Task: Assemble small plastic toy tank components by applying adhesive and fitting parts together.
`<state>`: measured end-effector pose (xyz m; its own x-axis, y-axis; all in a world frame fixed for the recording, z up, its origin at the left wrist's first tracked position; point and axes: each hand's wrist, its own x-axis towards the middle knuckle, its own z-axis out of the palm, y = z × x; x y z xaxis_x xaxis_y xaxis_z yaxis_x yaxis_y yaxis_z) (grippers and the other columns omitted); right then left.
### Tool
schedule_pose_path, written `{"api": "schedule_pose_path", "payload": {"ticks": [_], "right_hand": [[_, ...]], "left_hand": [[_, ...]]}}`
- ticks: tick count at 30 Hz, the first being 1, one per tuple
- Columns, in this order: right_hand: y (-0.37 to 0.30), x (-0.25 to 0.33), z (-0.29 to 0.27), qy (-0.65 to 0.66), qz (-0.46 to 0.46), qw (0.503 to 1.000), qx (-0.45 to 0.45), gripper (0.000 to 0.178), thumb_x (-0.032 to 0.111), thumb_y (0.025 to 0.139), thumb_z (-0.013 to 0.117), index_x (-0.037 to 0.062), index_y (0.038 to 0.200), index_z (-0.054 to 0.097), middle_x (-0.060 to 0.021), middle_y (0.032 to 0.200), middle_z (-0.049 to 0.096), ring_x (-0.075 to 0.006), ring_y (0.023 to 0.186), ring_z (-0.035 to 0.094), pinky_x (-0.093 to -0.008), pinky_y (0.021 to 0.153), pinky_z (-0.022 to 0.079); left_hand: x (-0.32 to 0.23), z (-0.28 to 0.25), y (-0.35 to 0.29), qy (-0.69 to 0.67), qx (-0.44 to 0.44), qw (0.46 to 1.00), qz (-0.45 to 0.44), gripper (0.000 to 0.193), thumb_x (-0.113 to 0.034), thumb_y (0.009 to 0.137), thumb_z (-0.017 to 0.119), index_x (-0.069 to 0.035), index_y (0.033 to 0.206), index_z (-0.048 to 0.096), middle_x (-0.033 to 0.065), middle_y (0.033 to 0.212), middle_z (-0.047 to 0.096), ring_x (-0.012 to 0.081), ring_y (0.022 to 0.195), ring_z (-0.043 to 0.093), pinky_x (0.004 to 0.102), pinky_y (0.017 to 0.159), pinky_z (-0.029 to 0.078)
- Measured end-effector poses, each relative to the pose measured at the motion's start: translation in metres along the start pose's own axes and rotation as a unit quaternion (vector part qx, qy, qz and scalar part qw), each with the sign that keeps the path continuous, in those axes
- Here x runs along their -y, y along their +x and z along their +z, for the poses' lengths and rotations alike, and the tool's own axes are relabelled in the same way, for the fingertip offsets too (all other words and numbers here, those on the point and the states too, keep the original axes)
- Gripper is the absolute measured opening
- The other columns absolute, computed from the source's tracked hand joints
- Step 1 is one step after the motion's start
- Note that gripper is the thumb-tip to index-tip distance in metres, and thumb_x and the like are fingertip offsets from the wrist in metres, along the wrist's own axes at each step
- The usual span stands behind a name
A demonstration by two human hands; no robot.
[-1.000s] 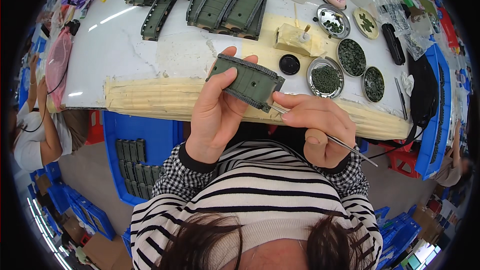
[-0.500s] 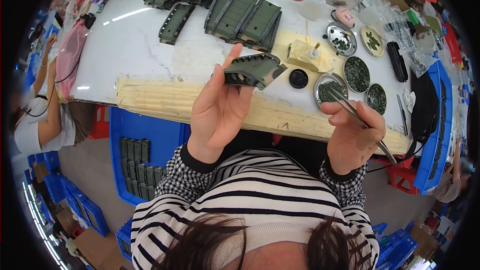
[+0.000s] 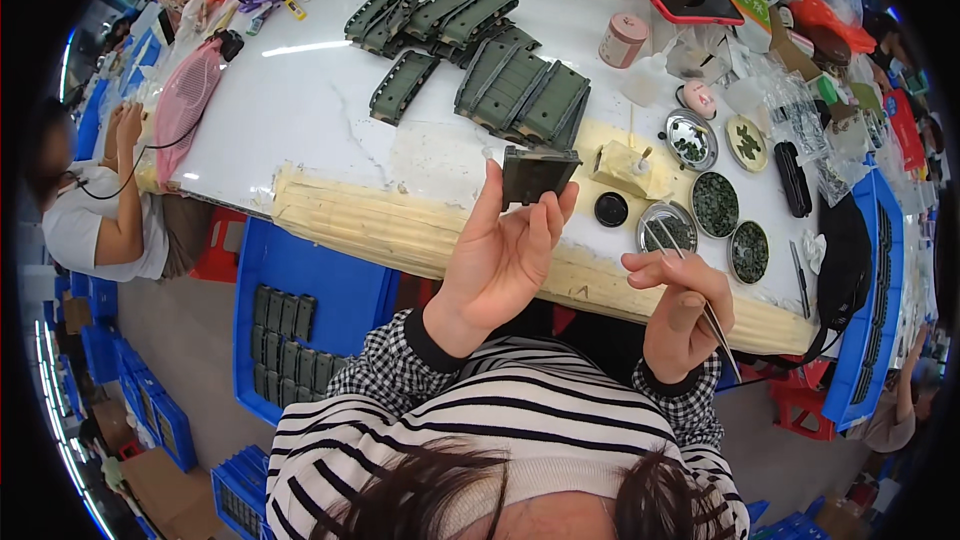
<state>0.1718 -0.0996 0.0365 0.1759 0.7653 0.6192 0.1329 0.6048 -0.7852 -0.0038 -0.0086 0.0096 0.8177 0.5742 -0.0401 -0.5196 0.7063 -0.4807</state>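
A worker's left hand (image 3: pixel 500 260) clamps a dark green plastic part (image 3: pixel 538 175) upright while the right hand (image 3: pixel 680 305) pinches tweezers (image 3: pixel 690 275) over a dish of small pieces (image 3: pixel 667 230), seemingly mid-assembly.

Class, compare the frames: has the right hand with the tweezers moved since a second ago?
Yes. The right hand with the tweezers has left the green part in the left hand and swung rightward, toward the round metal dish.

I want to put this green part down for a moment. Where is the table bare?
The white tabletop left of the green part stacks, toward the pink fan, is bare. The right side around the round dishes is crowded.
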Motion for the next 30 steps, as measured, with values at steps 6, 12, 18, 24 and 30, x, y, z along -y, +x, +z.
{"api": "schedule_pose_path", "payload": {"ticks": [6, 12, 18, 24, 30], "right_hand": [[-0.002, 0.001, 0.001, 0.006, 0.013, 1.000, 0.000, 0.027, 0.017, 0.101, 0.046, -0.0049, 0.110, 0.059, -0.0173, 0.085, 0.067, -0.0276, 0.084, 0.068, -0.0366, 0.079, 0.053], [0.000, -0.001, -0.004, -0.033, -0.002, 0.999, 0.033, 0.024, 0.015, 0.096, 0.054, -0.0044, 0.110, 0.059, -0.0177, 0.088, 0.069, -0.0272, 0.084, 0.069, -0.0348, 0.077, 0.053], [0.016, 0.016, -0.006, -0.135, 0.018, 0.990, 0.043, 0.030, 0.009, 0.085, 0.070, -0.0046, 0.111, 0.062, -0.0147, 0.093, 0.071, -0.0264, 0.092, 0.070, -0.0331, 0.075, 0.055], [0.052, 0.033, -0.018, -0.254, -0.111, 0.942, 0.190, 0.038, 0.015, 0.072, 0.078, 0.0002, 0.106, 0.068, -0.0153, 0.100, 0.069, -0.0289, 0.094, 0.069, -0.0345, 0.078, 0.057], [0.052, 0.034, -0.016, -0.295, -0.127, 0.922, 0.215, 0.042, 0.018, 0.072, 0.078, 0.0024, 0.109, 0.068, -0.0164, 0.106, 0.067, -0.0283, 0.095, 0.069, -0.0325, 0.078, 0.057]], "left_hand": [[0.005, -0.003, 0.001, 0.027, 0.016, 1.000, 0.005, 0.066, -0.042, 0.095, 0.057, 0.012, 0.130, 0.040, 0.0189, 0.124, 0.049, 0.0209, 0.105, 0.062, 0.0235, 0.090, 0.058], [0.005, -0.006, -0.001, 0.006, -0.001, 1.000, -0.015, 0.054, -0.035, 0.096, 0.059, -0.001, 0.135, 0.044, 0.0132, 0.131, 0.045, 0.0212, 0.105, 0.060, 0.0256, 0.090, 0.057], [0.012, -0.007, -0.003, 0.096, -0.009, 0.995, 0.018, 0.064, -0.045, 0.096, 0.053, 0.011, 0.127, 0.044, 0.0201, 0.122, 0.053, 0.0201, 0.101, 0.064, 0.0235, 0.088, 0.058], [0.013, -0.007, -0.006, 0.200, -0.037, 0.978, 0.053, 0.061, -0.046, 0.097, 0.052, 0.008, 0.123, 0.049, 0.0193, 0.116, 0.059, 0.0179, 0.099, 0.065, 0.0226, 0.086, 0.058], [0.015, -0.008, -0.007, 0.254, -0.036, 0.963, 0.078, 0.055, -0.046, 0.098, 0.050, 0.003, 0.121, 0.053, 0.0167, 0.114, 0.060, 0.0180, 0.102, 0.064, 0.0226, 0.088, 0.057]]}}
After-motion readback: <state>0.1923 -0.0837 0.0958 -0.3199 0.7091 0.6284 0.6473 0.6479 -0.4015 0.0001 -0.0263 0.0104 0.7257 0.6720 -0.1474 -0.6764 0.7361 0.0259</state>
